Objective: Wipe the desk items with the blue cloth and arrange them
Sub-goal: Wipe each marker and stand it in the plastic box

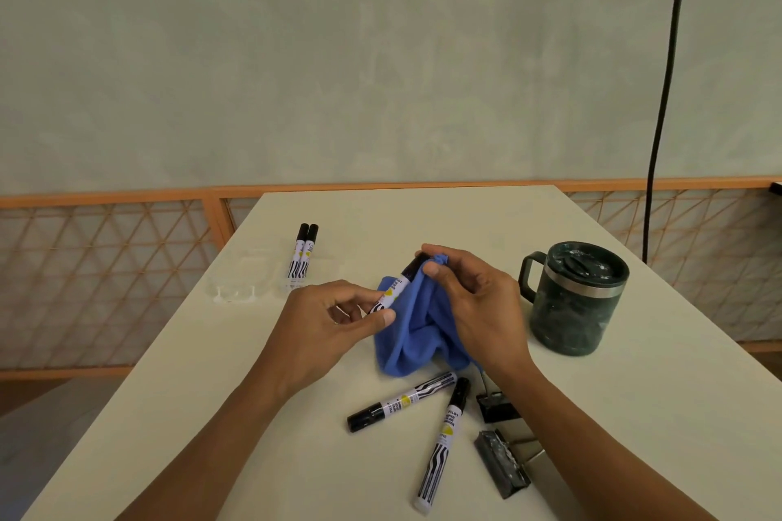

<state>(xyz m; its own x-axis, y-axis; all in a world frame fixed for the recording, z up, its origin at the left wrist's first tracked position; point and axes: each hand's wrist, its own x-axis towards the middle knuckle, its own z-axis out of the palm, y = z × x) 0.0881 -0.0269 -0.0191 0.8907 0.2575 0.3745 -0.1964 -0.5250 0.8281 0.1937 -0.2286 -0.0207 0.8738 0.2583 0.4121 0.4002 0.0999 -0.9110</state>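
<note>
Fingertips (383,317) of the left hand (326,321) pinch the lower striped end of a black-capped, zebra-striped white marker pen (395,286) just left of frame centre. The right hand (478,305) has thumb and fingers curled round a bunch of the soft blue microfibre cloth (412,334), pressed over the pen's cap end. So both hands are closed on something, and neither is loose. From that grip the cloth hangs down to the pale white desk top (634,415) mid-frame, with its tail crumpled there under the right wrist.

Progress-wise I'd guess about halfway, maybe a bit less. Two matching markers (304,254) lie neatly side by side toward the upper left of the desk, right by a clear plastic tray (249,281). Those look wiped and arranged to me. The pen in hand looks like the one being rubbed down right now.

Left to do, as far as I can tell:
- two loose markers (402,400) splayed at an angle in the lower centre
- a small black binder clip (495,408) and a dusty grey binder clip (503,463) just right of them
- the dark green lidded mug (577,309) at right, whose lid looks smudgy

Nothing down there is lined up yet.
</note>
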